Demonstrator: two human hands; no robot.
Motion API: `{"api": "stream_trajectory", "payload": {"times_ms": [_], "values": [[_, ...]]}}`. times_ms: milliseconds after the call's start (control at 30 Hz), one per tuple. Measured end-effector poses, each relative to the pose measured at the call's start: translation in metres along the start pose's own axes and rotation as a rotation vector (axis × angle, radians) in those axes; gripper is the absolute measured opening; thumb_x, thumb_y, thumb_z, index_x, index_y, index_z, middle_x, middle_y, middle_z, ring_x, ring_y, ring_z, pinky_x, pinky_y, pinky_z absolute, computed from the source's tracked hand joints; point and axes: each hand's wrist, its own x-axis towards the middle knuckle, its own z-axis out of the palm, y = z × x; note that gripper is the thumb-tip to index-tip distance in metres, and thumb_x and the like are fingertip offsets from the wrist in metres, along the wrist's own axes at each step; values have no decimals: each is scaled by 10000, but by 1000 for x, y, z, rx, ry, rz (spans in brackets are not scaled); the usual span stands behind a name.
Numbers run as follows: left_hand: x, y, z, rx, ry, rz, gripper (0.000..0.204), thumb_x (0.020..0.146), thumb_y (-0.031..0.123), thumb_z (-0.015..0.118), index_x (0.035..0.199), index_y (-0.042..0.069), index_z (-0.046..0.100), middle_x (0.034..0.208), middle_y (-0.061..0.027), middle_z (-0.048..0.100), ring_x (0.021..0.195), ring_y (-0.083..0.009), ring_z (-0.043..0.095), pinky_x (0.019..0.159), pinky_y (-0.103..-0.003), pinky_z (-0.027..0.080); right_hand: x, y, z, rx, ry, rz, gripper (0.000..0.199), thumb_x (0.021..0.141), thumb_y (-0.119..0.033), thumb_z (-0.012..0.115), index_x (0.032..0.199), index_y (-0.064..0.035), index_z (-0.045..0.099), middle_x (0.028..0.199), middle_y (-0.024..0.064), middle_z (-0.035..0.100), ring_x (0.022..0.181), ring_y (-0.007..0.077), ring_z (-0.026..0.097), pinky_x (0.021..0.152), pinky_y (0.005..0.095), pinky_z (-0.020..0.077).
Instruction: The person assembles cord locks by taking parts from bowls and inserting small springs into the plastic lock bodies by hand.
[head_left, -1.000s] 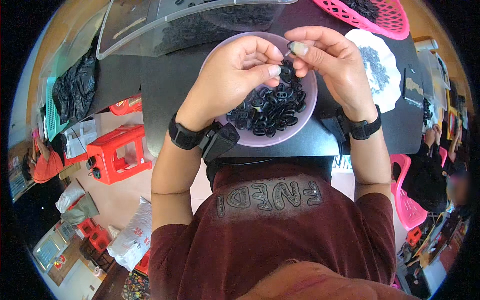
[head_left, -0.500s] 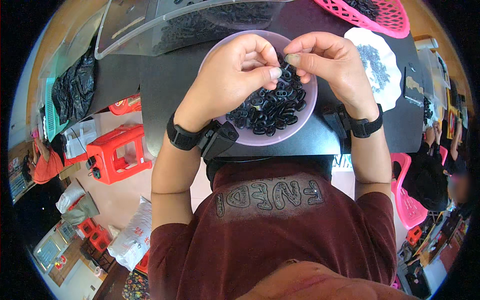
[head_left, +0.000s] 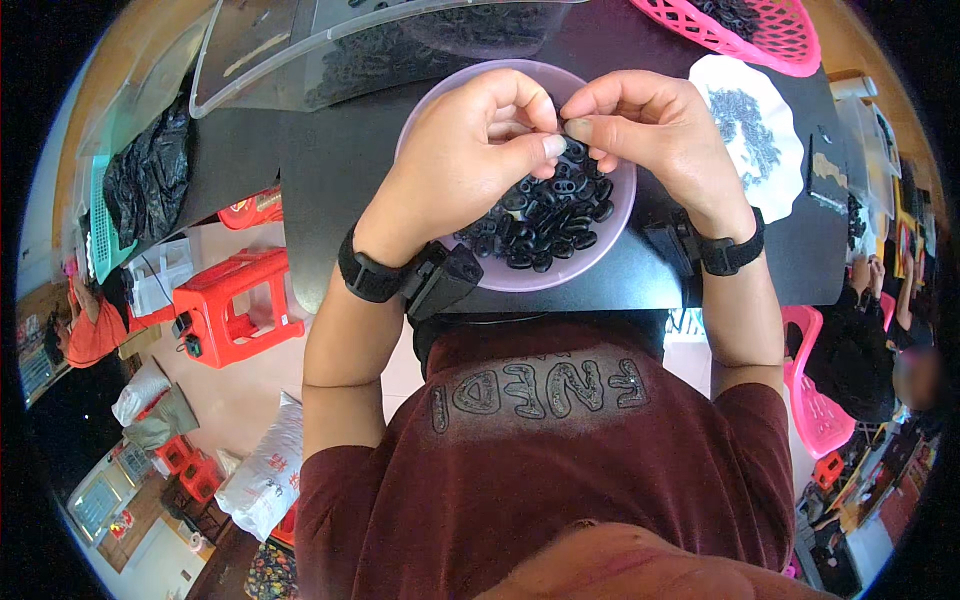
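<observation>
Both my hands meet over the far half of a pale pink bowl (head_left: 610, 240) heaped with small black oval plastic pieces, several with two holes, like cord-lock parts (head_left: 540, 225). My left hand (head_left: 480, 140) is closed in a pinch, thumb against forefinger; what it holds is hidden by the fingers. Almost touching it, my right hand (head_left: 645, 125) pinches with thumb and forefinger, on something too small to make out. To the right, a white scalloped plate (head_left: 785, 185) carries a pile of tiny silvery-grey pieces (head_left: 745, 130).
A clear plastic bin (head_left: 250, 85) with black pieces stands at the far left of the dark table (head_left: 340, 200). A pink basket (head_left: 800, 50) with black parts sits far right. Red stools (head_left: 235, 310) stand on the floor at left; other people are at both sides.
My right hand's fingertips have moved slightly left, closing up to the left hand's. A tiny silvery piece seen at the right thumb before is now hidden.
</observation>
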Motion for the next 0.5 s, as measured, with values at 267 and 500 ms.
{"api": "stream_trajectory", "payload": {"times_ms": [267,500], "values": [[1,0,2,-28,52,64,126,875,-23,610,942,28,515,892,-41,603,795,-113,613,739,-243,507,1,-1,1,5,10,-14,180,853,-113,696,993,-1,687,777,2,650,647,46,571,585,178,472],[0,1,0,-49,175,107,123,882,-21,601,930,37,504,914,-42,591,809,-106,597,738,-246,510,-3,5,13,-231,102,-222,319,799,-80,750,1100,-14,668,881,30,650,697,72,607,642,214,516]]}}
